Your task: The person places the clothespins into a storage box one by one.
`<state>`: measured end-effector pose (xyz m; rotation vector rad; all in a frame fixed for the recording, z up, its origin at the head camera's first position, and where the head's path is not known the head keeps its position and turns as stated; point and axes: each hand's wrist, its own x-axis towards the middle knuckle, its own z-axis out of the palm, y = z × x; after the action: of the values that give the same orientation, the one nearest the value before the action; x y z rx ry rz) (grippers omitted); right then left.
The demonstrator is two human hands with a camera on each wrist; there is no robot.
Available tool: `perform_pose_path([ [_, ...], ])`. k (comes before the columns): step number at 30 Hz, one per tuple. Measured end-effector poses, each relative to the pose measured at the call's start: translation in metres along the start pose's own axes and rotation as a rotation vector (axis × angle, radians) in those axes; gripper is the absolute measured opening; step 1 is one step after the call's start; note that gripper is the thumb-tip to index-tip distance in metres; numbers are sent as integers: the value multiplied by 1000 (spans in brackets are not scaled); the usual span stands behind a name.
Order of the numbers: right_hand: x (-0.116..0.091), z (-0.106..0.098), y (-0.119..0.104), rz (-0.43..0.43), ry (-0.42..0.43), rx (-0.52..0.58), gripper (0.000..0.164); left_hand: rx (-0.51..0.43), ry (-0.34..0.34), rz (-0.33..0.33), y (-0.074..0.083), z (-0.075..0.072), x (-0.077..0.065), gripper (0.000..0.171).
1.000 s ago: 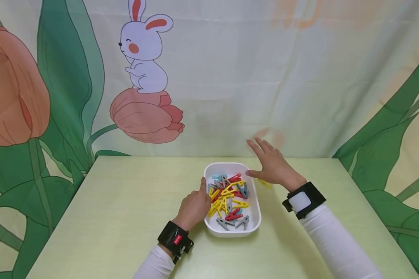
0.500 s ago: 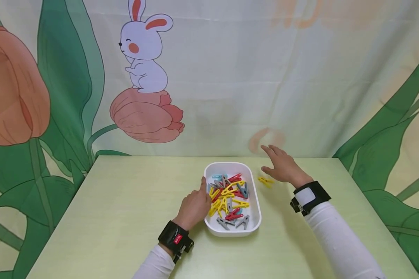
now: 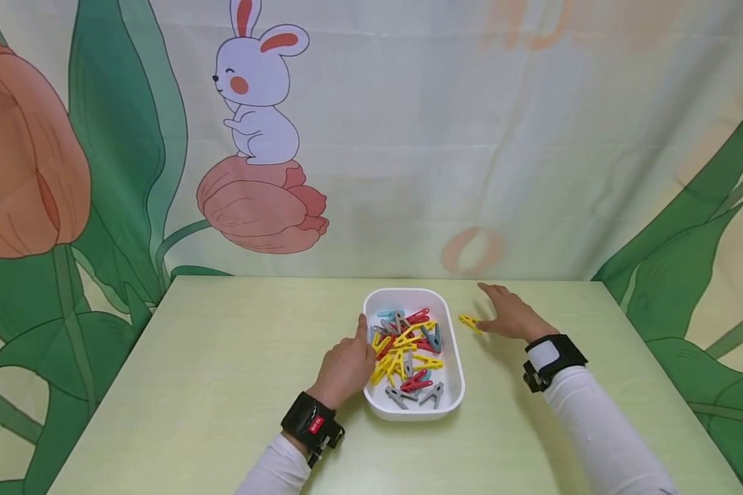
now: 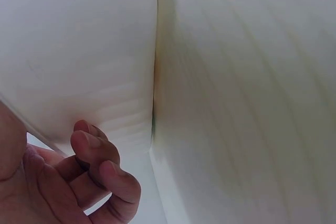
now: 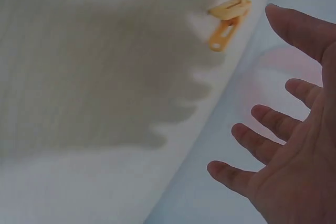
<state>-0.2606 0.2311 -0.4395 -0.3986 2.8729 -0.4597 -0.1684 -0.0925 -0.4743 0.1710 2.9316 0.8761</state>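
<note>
A white plastic tray [image 3: 453,385] on the table is filled with small clothespins [image 3: 402,361] in yellow, red, grey and blue. My left hand [image 3: 345,368] holds the tray's left side, its index finger lying along the rim. In the left wrist view, several curled fingers [image 4: 113,177] rest by the tray's outer wall [image 4: 79,51]. To the right of the tray, one yellow clothespin [image 3: 470,323] lies alone on the table. My right hand [image 3: 512,315] hovers beside it with fingers spread, the thumb overlapping it in the head view. The right wrist view shows nothing between these fingers.
The pale yellow-green table [image 3: 223,385] ends at the back against a hanging cloth [image 3: 396,172] printed with a rabbit and tulips. Both wrists carry black straps with cameras, the left one [image 3: 312,426] near the tray's front left corner.
My right hand has drawn away from the tray's right rim, moving right and then down close to the lone yellow clothespin. The left hand and tray stay in place.
</note>
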Motion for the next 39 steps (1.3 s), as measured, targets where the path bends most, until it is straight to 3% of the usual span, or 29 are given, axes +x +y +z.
perform_pose_path([
  [7,1,12,9,19,-78,-11,85,-3,6,1,0,-1,1,66],
  [13,3,20,12,53,-140,-49,66,-11,3,-3,1,-2,2,67],
  [22,1,24,12,43,-115,-42,53,-8,6,-13,1,-3,0,66],
  [29,2,32,18,13,-67,-44,34,-28,-6,-22,0,-1,-2,67],
  [36,8,39,13,129,-103,-6,56,-18,4,-9,-1,0,-2,66],
  [39,10,39,8,157,-92,-5,51,-26,7,-3,0,-1,-1,66],
])
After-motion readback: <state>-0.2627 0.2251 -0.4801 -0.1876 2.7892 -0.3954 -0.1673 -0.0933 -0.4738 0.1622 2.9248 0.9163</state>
